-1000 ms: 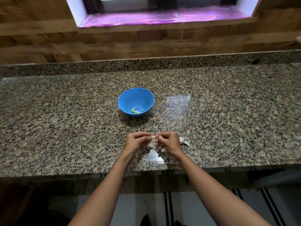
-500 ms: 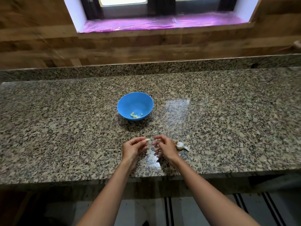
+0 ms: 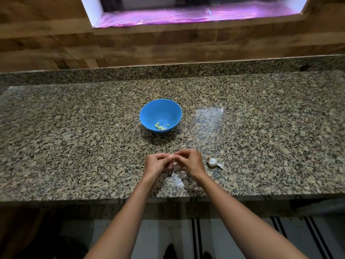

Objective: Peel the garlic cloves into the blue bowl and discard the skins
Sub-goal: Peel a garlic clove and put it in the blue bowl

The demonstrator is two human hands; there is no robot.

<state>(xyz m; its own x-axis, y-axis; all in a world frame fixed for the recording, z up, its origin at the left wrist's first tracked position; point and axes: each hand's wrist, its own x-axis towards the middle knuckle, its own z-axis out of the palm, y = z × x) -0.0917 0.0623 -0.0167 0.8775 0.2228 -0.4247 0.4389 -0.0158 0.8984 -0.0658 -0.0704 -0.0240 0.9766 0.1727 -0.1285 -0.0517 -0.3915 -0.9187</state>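
A blue bowl stands on the granite counter, with several peeled garlic cloves in its near side. Nearer the counter's front edge my left hand and my right hand meet fingertip to fingertip, both pinching one small garlic clove between them. A little heap of white garlic skins lies on the counter just below my hands. The rest of the garlic bulb lies to the right of my right hand.
The counter ends in a raised granite lip below a wooden wall. Its front edge runs just under my wrists, with a striped floor mat below it.
My hands, briefly parted half a second ago, have come back together on the clove. The view has tilted slightly, and the bowl and bulb have stayed where they were.
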